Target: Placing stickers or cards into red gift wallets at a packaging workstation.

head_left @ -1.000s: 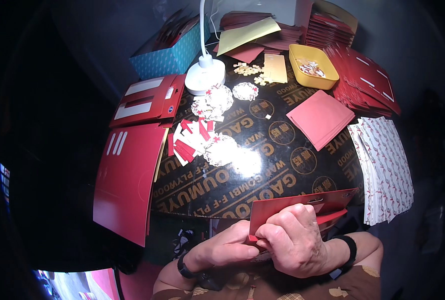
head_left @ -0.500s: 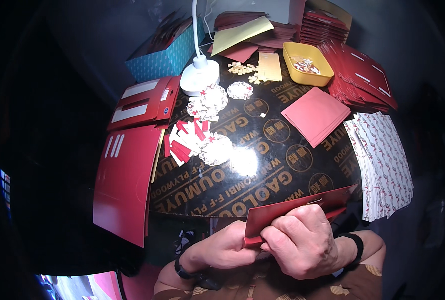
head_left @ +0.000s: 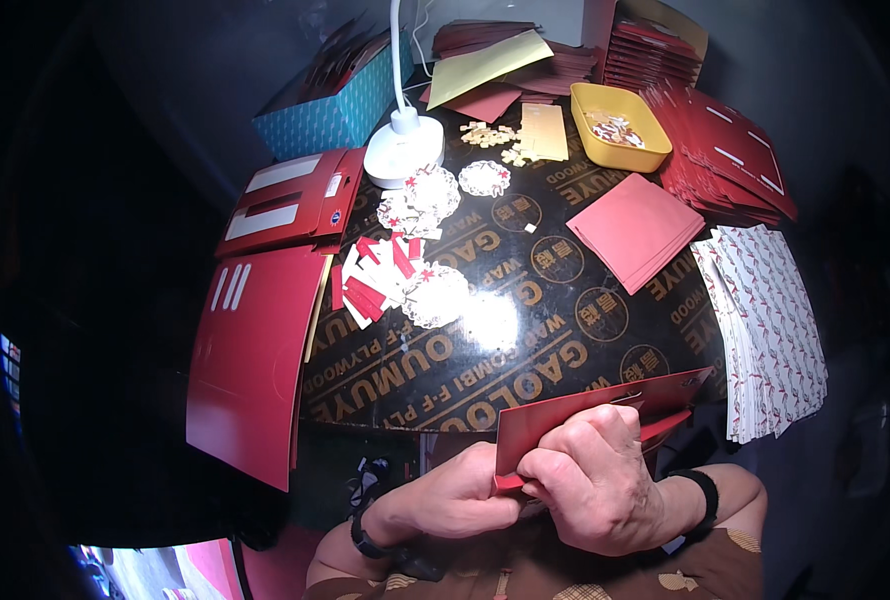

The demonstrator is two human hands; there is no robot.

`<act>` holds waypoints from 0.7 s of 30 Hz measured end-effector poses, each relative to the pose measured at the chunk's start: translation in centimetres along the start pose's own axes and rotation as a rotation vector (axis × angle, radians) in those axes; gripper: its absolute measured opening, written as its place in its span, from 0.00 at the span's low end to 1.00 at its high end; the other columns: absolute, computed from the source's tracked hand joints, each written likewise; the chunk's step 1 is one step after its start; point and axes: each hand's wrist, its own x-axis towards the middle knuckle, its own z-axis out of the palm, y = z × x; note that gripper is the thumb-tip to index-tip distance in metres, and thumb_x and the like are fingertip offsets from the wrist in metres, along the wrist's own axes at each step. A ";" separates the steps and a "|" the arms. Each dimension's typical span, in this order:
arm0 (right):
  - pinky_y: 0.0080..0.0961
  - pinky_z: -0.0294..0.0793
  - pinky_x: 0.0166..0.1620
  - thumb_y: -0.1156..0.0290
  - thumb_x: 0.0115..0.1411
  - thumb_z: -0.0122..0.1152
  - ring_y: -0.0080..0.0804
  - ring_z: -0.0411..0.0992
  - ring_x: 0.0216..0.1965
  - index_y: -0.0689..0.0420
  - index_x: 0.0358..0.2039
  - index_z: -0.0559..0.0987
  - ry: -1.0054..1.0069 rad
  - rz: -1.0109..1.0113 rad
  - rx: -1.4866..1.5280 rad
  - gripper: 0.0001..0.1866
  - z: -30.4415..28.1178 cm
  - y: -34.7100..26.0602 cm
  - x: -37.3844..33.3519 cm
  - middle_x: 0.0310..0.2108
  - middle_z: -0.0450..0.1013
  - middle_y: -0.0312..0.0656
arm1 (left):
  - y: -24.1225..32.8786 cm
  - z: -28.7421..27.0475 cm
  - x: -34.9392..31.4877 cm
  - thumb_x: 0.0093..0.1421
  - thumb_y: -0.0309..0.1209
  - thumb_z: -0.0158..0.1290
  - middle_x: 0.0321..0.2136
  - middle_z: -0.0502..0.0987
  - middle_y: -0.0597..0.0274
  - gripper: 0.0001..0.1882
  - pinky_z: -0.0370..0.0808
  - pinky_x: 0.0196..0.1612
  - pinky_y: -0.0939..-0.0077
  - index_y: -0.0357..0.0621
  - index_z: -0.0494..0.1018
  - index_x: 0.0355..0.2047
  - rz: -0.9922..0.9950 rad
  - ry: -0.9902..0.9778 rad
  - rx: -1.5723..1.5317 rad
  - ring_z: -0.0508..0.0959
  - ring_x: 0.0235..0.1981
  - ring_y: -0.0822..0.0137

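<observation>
A folded red card (head_left: 540,425) is held upright at the near edge of the dark printed board table (head_left: 435,385). My left hand (head_left: 465,490) grips the card's left end, its fingers partly hidden behind it. Across the card's front side lies my right hand (head_left: 595,475), fingers curled and pressed together at the lower fold. Whatever sits inside the card, if anything, is hidden by this hand. Beyond the card are round white lacy paper cutouts (head_left: 438,296) and a heap of red and white strips (head_left: 367,290).
Large red cards (head_left: 250,370) lie at the left, below a blue box (head_left: 325,110). A white lamp (head_left: 405,150) stands at the back. A yellow bin (head_left: 620,155), pink-red sheets (head_left: 635,232), stacked red cards (head_left: 730,150) and patterned white papers (head_left: 765,330) occupy the right.
The right hand has shifted slightly along the fold, its fingers still curled. Both hands keep hold of the red card. The whole view has moved a little.
</observation>
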 end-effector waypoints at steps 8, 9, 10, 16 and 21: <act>0.32 0.63 0.41 0.70 0.52 0.62 0.33 0.67 0.34 0.57 0.36 0.76 -0.003 -0.007 0.011 0.11 0.1 0.0 0.1 0.31 0.68 0.37 | -0.4 -0.2 -0.1 0.55 0.18 0.45 0.38 0.75 0.62 0.14 0.71 0.44 0.76 0.34 0.73 0.42 0.013 -0.026 -0.019 0.72 0.39 0.74; 0.32 0.63 0.40 0.70 0.52 0.62 0.33 0.67 0.34 0.57 0.36 0.76 0.000 -0.008 0.011 0.11 0.1 0.0 0.1 0.31 0.68 0.37 | -0.3 -0.2 0.0 0.55 0.18 0.45 0.38 0.75 0.62 0.14 0.71 0.44 0.76 0.34 0.73 0.42 0.037 -0.028 0.000 0.72 0.39 0.74; 0.32 0.63 0.40 0.70 0.52 0.62 0.33 0.67 0.34 0.57 0.36 0.76 0.003 -0.008 0.011 0.10 0.2 0.0 0.1 0.31 0.68 0.37 | -0.3 -0.2 0.0 0.55 0.18 0.45 0.39 0.75 0.62 0.14 0.71 0.44 0.76 0.34 0.73 0.42 0.060 -0.029 0.020 0.72 0.39 0.74; 0.34 0.61 0.40 0.72 0.47 0.67 0.34 0.66 0.35 0.54 0.35 0.76 -0.002 0.023 0.034 0.13 0.3 0.0 -0.2 0.33 0.70 0.36 | -0.1 -0.4 -0.3 0.55 0.17 0.47 0.37 0.74 0.64 0.15 0.70 0.41 0.77 0.36 0.72 0.44 -0.057 -0.052 -0.075 0.71 0.38 0.76; 0.32 0.63 0.40 0.70 0.53 0.62 0.33 0.67 0.34 0.57 0.36 0.76 0.026 -0.006 0.010 0.10 0.3 0.1 -0.1 0.31 0.69 0.37 | -0.2 -0.3 -0.4 0.58 0.20 0.49 0.38 0.73 0.64 0.14 0.70 0.42 0.78 0.36 0.72 0.45 -0.064 -0.033 -0.121 0.71 0.39 0.77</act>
